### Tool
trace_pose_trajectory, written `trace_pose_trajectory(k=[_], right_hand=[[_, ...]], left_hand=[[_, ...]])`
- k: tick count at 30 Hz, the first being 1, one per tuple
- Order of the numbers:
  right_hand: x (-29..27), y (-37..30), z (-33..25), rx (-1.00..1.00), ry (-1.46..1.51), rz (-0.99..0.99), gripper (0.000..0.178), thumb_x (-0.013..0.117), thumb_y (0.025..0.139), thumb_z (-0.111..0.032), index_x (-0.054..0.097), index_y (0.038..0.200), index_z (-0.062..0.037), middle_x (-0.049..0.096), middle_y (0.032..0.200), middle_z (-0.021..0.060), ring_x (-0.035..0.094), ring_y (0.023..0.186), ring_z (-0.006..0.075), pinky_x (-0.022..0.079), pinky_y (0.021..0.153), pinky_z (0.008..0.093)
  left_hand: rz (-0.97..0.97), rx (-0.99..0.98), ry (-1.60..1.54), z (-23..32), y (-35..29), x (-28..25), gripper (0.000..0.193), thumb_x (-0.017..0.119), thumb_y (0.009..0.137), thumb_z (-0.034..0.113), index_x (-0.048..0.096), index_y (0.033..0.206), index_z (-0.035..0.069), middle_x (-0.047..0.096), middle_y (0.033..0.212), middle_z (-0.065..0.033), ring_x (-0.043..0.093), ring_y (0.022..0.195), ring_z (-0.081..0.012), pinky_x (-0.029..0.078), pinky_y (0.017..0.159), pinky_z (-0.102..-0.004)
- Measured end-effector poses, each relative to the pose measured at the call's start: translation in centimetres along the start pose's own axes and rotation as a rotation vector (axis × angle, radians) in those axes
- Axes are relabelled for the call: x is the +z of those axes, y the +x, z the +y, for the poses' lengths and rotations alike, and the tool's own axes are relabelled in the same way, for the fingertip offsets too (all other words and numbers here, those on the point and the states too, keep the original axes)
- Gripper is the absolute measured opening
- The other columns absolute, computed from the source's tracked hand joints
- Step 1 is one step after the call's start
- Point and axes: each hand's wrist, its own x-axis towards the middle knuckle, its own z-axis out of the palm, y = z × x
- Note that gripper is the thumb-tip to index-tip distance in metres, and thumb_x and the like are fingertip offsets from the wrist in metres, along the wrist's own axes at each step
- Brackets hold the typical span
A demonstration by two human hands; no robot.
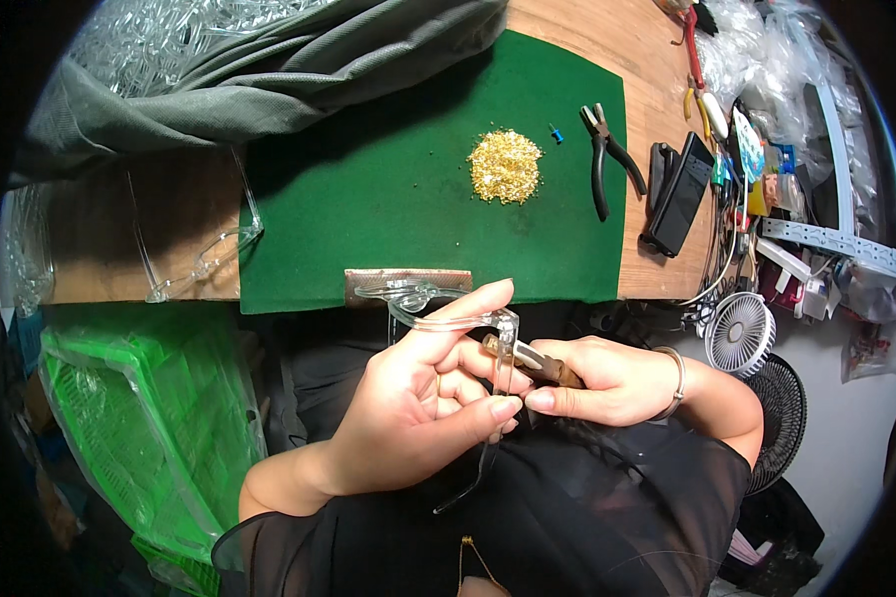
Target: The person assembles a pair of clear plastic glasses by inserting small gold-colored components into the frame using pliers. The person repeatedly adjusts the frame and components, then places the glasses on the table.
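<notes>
My left hand is closed on a clear plastic eyeglasses frame, thumb and fingers around one temple near its hinge corner. The frame hangs over my lap at the table's front edge, the temple pointing down toward me. From the right, my right hand grips a plier-like tool with metal jaws and brownish, worn handles. Its jaws are beside the frame's hinge corner; whether they touch it I cannot tell. Behind the frame, a worn metal-edged block sits at the table edge. A heap of tiny gold-coloured pieces lies on the green mat.
Black-handled pliers and a blue push pin lie right of the heap. A black phone stands farther right, with cables and a small white fan. Another clear frame lies left, near grey cloth and a green crate.
</notes>
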Motion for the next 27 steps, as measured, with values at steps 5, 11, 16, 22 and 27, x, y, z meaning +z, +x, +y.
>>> trace_pose_trajectory(k=[5,11,16,22,27], right_hand=[[-0.3,0.0,-0.9,0.054,-0.052,-0.013,0.033,0.051,0.094,-0.033,0.048,0.097,-0.0010,0.054,0.065,0.0128,0.054,0.059,0.0221,0.043,0.054,0.0336],[0.1,0.1,-0.8,0.047,-0.213,0.128,0.033,0.056,0.091,-0.032,0.053,0.084,-0.0001,0.054,0.060,0.0170,0.056,0.055,0.0319,0.044,0.052,0.0361],[0.8,0.2,-0.8,0.057,-0.265,0.258,0.033,0.060,0.088,-0.030,0.055,0.078,0.0007,0.056,0.062,0.0216,0.057,0.058,0.0372,0.045,0.054,0.0389],[-0.5,-0.1,0.4,-0.116,-0.233,0.170,0.030,0.059,0.087,-0.029,0.053,0.092,0.0001,0.057,0.074,0.0169,0.058,0.068,0.0315,0.046,0.061,0.0380],[-0.9,0.7,1.7,-0.454,-0.708,0.449,0.032,0.066,0.064,-0.007,0.050,0.092,-0.0030,0.049,0.082,0.0124,0.050,0.076,0.0316,0.043,0.071,0.0384]], left_hand=[[0.012,-0.014,0.005,0.0,-0.1,-0.1,0.073,0.057,0.080,-0.012,0.021,0.142,0.000,0.060,0.096,-0.0135,0.065,0.077,-0.0150,0.055,0.071,-0.0244],[0.014,0.006,-0.016,-0.5,0.3,-0.1,0.072,0.057,0.080,-0.013,0.021,0.141,0.000,0.060,0.096,-0.0132,0.064,0.076,-0.0146,0.055,0.072,-0.0257],[0.049,0.031,0.006,-0.7,0.4,0.2,0.071,0.057,0.080,-0.013,0.021,0.141,0.000,0.060,0.094,-0.0115,0.063,0.075,-0.0136,0.056,0.072,-0.0263],[-0.039,0.127,0.178,-0.6,0.1,0.4,0.070,0.057,0.080,-0.013,0.024,0.140,-0.001,0.060,0.095,-0.0109,0.061,0.075,-0.0098,0.053,0.072,-0.0218],[-0.025,0.328,0.411,-1.3,0.3,0.0,0.059,0.059,0.079,-0.009,0.039,0.134,-0.002,0.062,0.092,-0.0062,0.056,0.070,-0.0039,0.047,0.063,-0.0168]])
